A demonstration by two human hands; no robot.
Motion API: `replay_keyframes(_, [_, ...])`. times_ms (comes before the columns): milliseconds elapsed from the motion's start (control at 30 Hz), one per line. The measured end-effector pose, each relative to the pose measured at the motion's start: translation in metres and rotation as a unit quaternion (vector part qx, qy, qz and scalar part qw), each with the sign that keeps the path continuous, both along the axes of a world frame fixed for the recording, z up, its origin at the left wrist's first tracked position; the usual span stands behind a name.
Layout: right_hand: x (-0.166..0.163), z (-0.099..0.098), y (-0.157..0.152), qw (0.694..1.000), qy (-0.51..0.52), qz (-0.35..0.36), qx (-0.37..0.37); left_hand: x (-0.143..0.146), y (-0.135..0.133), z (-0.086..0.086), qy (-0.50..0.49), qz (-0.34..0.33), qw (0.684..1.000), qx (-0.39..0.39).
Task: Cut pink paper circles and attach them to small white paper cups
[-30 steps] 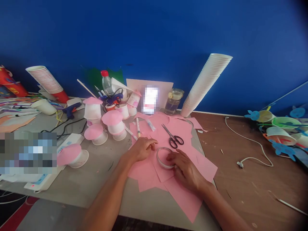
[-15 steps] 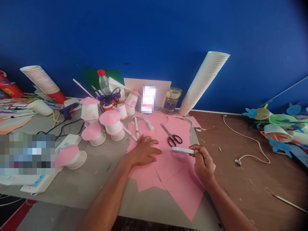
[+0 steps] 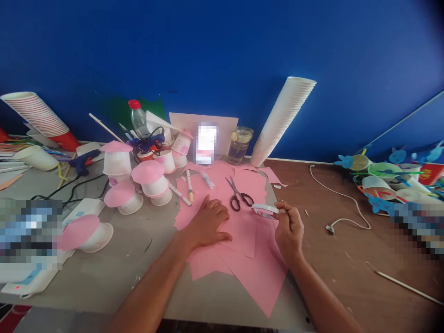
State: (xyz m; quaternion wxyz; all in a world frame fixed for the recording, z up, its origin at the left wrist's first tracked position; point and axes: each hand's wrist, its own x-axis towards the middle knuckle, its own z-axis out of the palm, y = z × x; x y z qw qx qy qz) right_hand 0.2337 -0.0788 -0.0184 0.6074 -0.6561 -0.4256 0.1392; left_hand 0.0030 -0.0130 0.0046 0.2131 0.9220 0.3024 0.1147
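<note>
My right hand pinches a white ring-shaped cup rim by its right edge and holds it a little above the pink paper sheets. My left hand lies flat on those sheets with fingers spread, pressing them on the grey table. Black-handled scissors rest on the pink paper just beyond the ring.
White cups topped with pink paper stand to the left. A tall leaning stack of white cups, a glass jar, a bottle, markers and a glue gun line the back. A white cable and craft cups lie right.
My right hand lifted the white ring off the pink paper and carried it up to the right. My left hand stayed flat on the sheets. The camera view shifted right.
</note>
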Motion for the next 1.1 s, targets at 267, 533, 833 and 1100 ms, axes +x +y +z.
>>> replay_keyframes(267, [-0.014,0.011,-0.008,0.980,-0.115,0.162,0.021,-0.012,0.005,0.002,0.009,-0.016,1.000,-0.018])
replay_keyframes(533, [-0.024,0.013,-0.007,0.949,-0.222,0.200,0.102,-0.013,0.008,-0.004,0.019,-0.010,0.999,-0.040])
replay_keyframes(833, [-0.032,0.015,-0.009,0.898,-0.309,0.263,0.172,-0.005,0.004,0.001,0.013,0.033,0.999,0.025])
replay_keyframes(1100, [-0.042,0.008,-0.012,0.865,-0.335,0.337,0.164,-0.010,0.008,-0.001,-0.010,0.036,0.999,0.019])
